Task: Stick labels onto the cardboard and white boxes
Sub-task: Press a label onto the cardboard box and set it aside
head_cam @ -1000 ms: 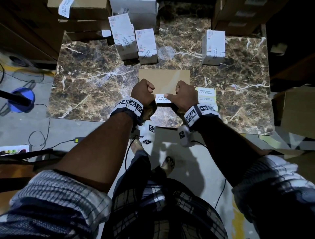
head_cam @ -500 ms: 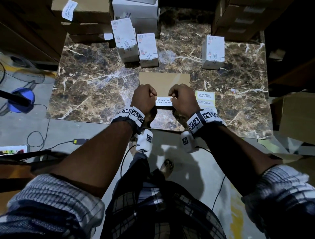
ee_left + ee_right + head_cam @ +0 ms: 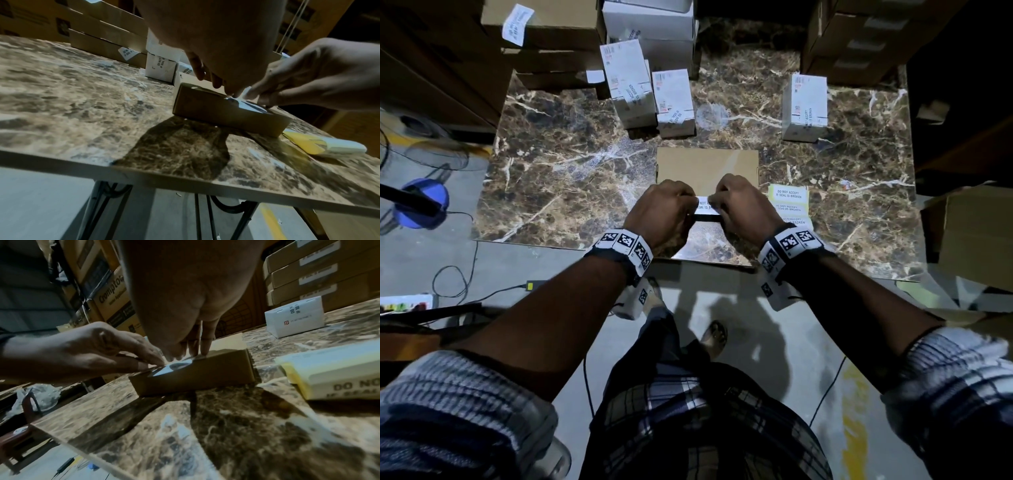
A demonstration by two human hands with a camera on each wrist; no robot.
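Observation:
A flat cardboard box (image 3: 707, 166) lies in the middle of the marble table (image 3: 571, 178). A white "do not accept if seal is broken" label (image 3: 705, 207) sits at the box's near edge, half on the top face. My left hand (image 3: 671, 209) pinches its left end and my right hand (image 3: 736, 205) pinches its right end, fingers curled. In the left wrist view the fingertips of both hands meet on the label (image 3: 246, 104) at the box (image 3: 216, 112) edge. The right wrist view shows the label (image 3: 172, 368) bent over the box (image 3: 205, 376) corner.
A stack of yellow-backed label sheets (image 3: 789, 202) lies just right of the box. Three labelled white boxes (image 3: 674, 102) (image 3: 628, 82) (image 3: 804, 106) stand further back. Stacked cardboard cartons (image 3: 544, 31) line the far edge and both sides of the table.
Both hands have moved forward and closer together, bringing the label down onto the near edge of the cardboard box. Less of the label shows between them.

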